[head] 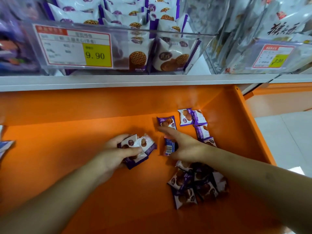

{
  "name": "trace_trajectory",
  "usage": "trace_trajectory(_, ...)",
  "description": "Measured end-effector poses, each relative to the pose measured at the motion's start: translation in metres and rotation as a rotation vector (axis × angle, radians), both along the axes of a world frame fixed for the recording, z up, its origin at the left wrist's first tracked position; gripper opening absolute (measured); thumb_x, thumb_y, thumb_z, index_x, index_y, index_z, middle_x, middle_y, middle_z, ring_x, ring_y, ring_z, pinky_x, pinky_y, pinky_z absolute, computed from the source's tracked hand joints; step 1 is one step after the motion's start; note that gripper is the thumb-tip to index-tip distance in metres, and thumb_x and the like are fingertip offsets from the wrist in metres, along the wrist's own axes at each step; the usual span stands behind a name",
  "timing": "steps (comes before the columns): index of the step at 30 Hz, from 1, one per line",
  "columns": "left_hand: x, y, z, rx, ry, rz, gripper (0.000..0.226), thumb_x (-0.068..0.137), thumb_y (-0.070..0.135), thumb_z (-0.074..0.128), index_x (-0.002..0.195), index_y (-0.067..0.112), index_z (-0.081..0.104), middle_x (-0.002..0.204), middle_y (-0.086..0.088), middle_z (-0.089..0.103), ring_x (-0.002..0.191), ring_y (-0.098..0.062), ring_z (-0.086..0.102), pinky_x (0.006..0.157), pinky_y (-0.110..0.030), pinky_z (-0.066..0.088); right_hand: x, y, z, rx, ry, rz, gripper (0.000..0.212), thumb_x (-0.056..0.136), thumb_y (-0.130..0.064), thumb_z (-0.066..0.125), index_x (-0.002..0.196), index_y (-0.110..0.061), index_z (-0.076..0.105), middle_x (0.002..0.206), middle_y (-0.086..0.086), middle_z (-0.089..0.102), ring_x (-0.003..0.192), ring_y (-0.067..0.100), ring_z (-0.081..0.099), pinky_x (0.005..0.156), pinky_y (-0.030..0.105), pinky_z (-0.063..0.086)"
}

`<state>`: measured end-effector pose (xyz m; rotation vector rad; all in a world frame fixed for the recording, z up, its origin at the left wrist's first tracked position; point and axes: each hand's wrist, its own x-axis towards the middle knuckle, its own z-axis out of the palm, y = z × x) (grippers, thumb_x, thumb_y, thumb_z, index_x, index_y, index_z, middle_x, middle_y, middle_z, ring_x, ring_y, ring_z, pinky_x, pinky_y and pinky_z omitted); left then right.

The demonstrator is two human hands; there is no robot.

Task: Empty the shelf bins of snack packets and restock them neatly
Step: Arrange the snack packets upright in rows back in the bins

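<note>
Small white-and-purple snack packets lie on an orange shelf. My left hand grips a bunch of several packets near the shelf's middle. My right hand pinches one packet on edge, its barcode side showing, while the forefinger stretches toward a flat packet. A loose pile of packets lies under my right forearm. More packets lie in a row at the back right. Above, a clear bin holds the same packets.
A price tag reading 9.90 fronts the clear bin. Another clear bin with other packets stands to the right. Two packets poke in at the left edge. The shelf's orange right wall borders a white floor.
</note>
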<state>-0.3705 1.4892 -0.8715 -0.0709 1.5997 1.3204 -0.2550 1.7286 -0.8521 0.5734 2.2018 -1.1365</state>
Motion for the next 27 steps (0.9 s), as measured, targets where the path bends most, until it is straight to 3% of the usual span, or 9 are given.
trace_trajectory(2,-0.003,-0.007,-0.001,-0.062,0.053,-0.036,0.055,0.077,0.012,0.089,0.125,0.028,0.068,0.104,0.002,0.080,0.092,-0.022,0.077,0.068,-0.032,0.056,0.004,0.011,-0.015,0.229,0.027,0.109,0.097,0.086,-0.011,0.081,0.160,-0.041,0.027,0.157,-0.007,0.034,0.132,0.021,0.055,0.090,0.030,0.057)
trace_trajectory(4,-0.005,-0.014,-0.002,-0.109,0.087,-0.047,0.057,0.076,0.013,0.091,0.125,0.030,0.068,0.104,0.004,0.079,0.090,-0.018,0.077,0.065,-0.027,0.056,0.008,0.015,-0.032,0.437,0.071,0.255,0.093,0.082,-0.035,0.086,0.158,-0.035,0.032,0.159,-0.005,0.035,0.146,0.021,0.036,0.115,0.039,0.044)
trace_trajectory(6,-0.006,-0.020,-0.003,-0.130,0.120,-0.067,0.056,0.076,0.014,0.091,0.123,0.032,0.069,0.102,0.006,0.079,0.088,-0.015,0.076,0.064,-0.025,0.055,0.010,0.016,-0.043,0.534,0.075,0.330,0.096,0.077,-0.049,0.086,0.155,-0.035,0.031,0.159,-0.002,0.039,0.147,0.024,0.037,0.119,0.046,0.039)
trace_trajectory(10,-0.012,-0.033,0.007,-0.156,0.195,-0.110,0.046,0.075,0.017,0.092,0.111,0.038,0.073,0.099,0.007,0.079,0.088,-0.016,0.077,0.074,-0.036,0.062,0.004,0.007,-0.040,0.626,0.137,0.438,0.085,0.080,-0.036,0.084,0.150,-0.033,0.036,0.155,-0.003,0.046,0.138,0.023,0.049,0.110,0.037,0.044)
trace_trajectory(14,-0.024,-0.051,0.049,-0.172,0.299,-0.182,0.043,0.077,0.016,0.089,0.107,0.042,0.073,0.097,0.011,0.078,0.087,-0.012,0.076,0.086,-0.041,0.063,-0.012,-0.011,0.011,0.202,0.132,0.091,0.076,0.079,-0.031,0.090,0.141,-0.041,0.046,0.119,-0.010,0.067,0.100,0.009,0.071,0.086,0.036,0.063)
trace_trajectory(16,-0.029,-0.061,0.085,-0.162,0.369,-0.223,0.042,0.079,0.015,0.087,0.107,0.042,0.072,0.094,0.014,0.078,0.083,-0.009,0.075,0.080,-0.032,0.063,-0.022,-0.026,0.049,-0.003,0.207,0.000,0.072,0.079,-0.026,0.092,0.138,-0.040,0.051,0.103,-0.003,0.074,0.094,0.012,0.072,0.088,0.034,0.060)
trace_trajectory(20,-0.036,-0.087,0.167,-0.127,0.548,-0.282,0.042,0.082,0.010,0.083,0.108,0.040,0.070,0.091,0.009,0.076,0.071,-0.003,0.070,0.058,-0.019,0.053,-0.042,-0.070,0.135,-0.256,0.286,-0.054,0.062,0.084,-0.017,0.089,0.135,-0.032,0.057,0.102,0.008,0.077,0.100,0.026,0.072,0.090,0.034,0.058)
trace_trajectory(23,-0.036,-0.107,0.226,-0.105,0.702,-0.276,0.041,0.081,0.019,0.084,0.109,0.044,0.067,0.094,0.015,0.074,0.075,-0.005,0.069,0.064,-0.026,0.055,-0.052,-0.109,0.196,-0.344,0.332,-0.087,0.050,0.090,-0.010,0.082,0.131,-0.018,0.055,0.106,0.011,0.077,0.088,0.022,0.069,0.081,0.035,0.055)
trace_trajectory(27,-0.031,-0.141,0.283,-0.067,0.890,-0.160,0.036,0.082,0.032,0.085,0.109,0.046,0.067,0.092,0.021,0.071,0.076,0.001,0.066,0.063,-0.015,0.048,-0.069,-0.164,0.256,-0.425,0.467,-0.186,0.029,0.095,-0.011,0.076,0.119,-0.009,0.059,0.101,0.019,0.075,0.084,0.022,0.067,0.076,0.034,0.054)
